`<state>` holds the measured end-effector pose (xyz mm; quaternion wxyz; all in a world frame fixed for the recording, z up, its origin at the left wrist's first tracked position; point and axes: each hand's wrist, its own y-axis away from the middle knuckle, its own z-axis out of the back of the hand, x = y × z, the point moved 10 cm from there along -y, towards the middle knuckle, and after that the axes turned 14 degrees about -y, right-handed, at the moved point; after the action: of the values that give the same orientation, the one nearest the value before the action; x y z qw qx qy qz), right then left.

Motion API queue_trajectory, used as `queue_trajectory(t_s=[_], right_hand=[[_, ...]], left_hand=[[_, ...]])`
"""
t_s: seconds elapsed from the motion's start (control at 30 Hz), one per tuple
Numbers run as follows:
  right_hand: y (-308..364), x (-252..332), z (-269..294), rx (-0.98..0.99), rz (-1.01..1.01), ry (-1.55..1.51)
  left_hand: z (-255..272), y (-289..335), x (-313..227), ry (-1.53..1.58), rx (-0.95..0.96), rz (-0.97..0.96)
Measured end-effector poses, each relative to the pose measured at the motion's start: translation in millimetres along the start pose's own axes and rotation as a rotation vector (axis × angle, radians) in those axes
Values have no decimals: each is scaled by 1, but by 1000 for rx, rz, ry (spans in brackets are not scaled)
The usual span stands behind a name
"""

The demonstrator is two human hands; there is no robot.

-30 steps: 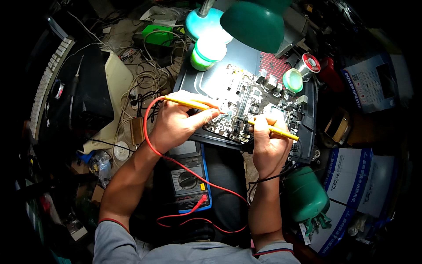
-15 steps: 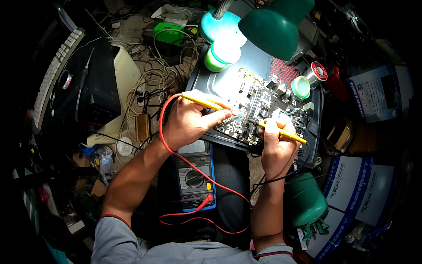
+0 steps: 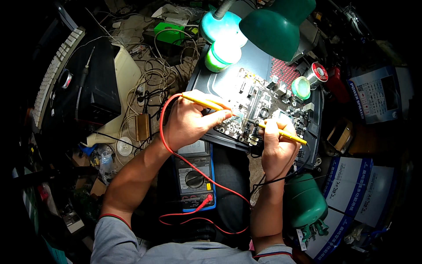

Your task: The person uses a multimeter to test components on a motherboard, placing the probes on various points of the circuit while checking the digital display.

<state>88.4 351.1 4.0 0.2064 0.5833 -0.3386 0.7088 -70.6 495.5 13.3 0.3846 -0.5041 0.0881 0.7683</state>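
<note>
Between the thumb and fingers of my left hand (image 3: 187, 121) is a yellow test probe (image 3: 203, 102) with a red lead. My right hand (image 3: 280, 149) pinches a second yellow test probe (image 3: 288, 134), whose lead is dark. Both tips point inward, close together, over the lower part of a circuit board (image 3: 251, 102); whether they touch it I cannot tell. The board lies on a dark panel (image 3: 209, 83). Below my left hand rests a blue-edged multimeter (image 3: 194, 179) on my lap, with the red lead (image 3: 211, 178) plugged into it.
A green desk lamp (image 3: 274, 33) hangs over the board. Beside it stand a green-lidded jar (image 3: 220, 58), a small round tub (image 3: 301, 88) and a solder spool (image 3: 317, 74). A soldering iron (image 3: 82, 81) lies on a black case at left. Tangled cables (image 3: 151, 81) and boxes (image 3: 349, 185) flank me.
</note>
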Motion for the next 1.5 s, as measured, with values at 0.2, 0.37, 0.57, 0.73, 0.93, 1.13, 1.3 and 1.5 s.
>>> queue_trajectory(t_s=[0.2,0.37,0.57,0.73,0.93,1.13,1.3,1.5], right_hand=[[1,-3,2,-19,-10,-16],[2,-1,2,-41,-32,-45],[3,-3,6,-71,-12,-66],[2,-4,7,-70,17,-29],[2,-2,4,-56,-6,-20],[2,-1,3,-50,1,-23],[1,0,4,-50,45,-4],[1,0,3,-45,-9,-26]], left_hand=[[3,-1,-5,-21,-51,-27],[3,1,0,-115,-26,-22],[1,3,2,-65,3,20],[1,3,-2,-95,3,-9],[6,3,-7,-139,-61,-49],[6,2,-5,-112,-58,-39],[5,1,-6,-122,-58,-50],[5,1,-5,-124,-61,-47]])
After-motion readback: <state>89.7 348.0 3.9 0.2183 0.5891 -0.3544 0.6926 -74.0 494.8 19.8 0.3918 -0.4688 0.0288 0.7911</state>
